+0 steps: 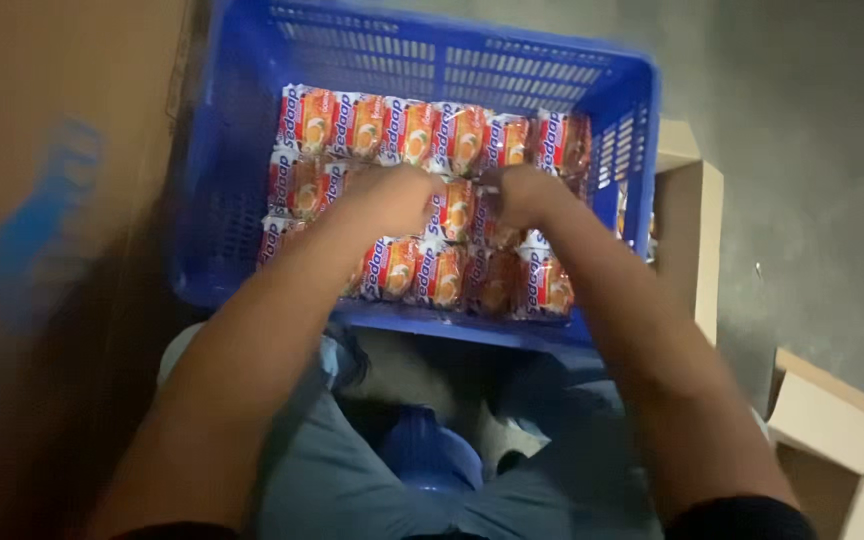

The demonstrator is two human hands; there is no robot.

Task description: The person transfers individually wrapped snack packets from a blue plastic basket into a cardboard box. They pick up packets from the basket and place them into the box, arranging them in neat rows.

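A blue plastic crate (512, 70) stands in front of me, filled with rows of orange and white noodle packets (402, 130). My left hand (397, 195) and my right hand (517, 195) both reach into the middle row, fingers curled down on one packet (455, 208) between them. The fingertips are blurred, so the exact grip is unclear. My forearms cover part of the nearest row of packets (432, 272).
A large brown cardboard surface (62, 200) fills the left side. Open cardboard boxes stand at the right (692, 230) and lower right (837, 430). Grey concrete floor (812, 150) lies beyond. My grey-trousered knees (352, 470) are below the crate.
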